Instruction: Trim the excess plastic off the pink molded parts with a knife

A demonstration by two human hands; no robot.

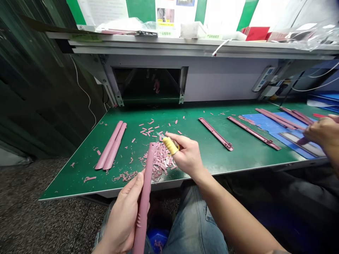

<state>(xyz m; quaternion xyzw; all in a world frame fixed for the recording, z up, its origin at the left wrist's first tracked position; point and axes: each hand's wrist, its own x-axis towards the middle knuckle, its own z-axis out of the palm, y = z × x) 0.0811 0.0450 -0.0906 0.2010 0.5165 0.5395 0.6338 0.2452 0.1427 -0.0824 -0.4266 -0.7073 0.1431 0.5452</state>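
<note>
My left hand is wrapped round a long pink plastic part, tilted with its far end pointing up over the table. This part has a small hole near its far end. Beside that end, my right hand pinches a small blade, whose thin tip shows past the fingers. A yellow ribbed cover appears to sit on its thumb. The blade and the part are apart. Below both hands lies a heap of pink scraps with curled shavings.
Two pink parts lie side by side on the green table at left. More pink strips lie right. Another person's hand works over a blue mat. A shelf overhangs a conveyor opening.
</note>
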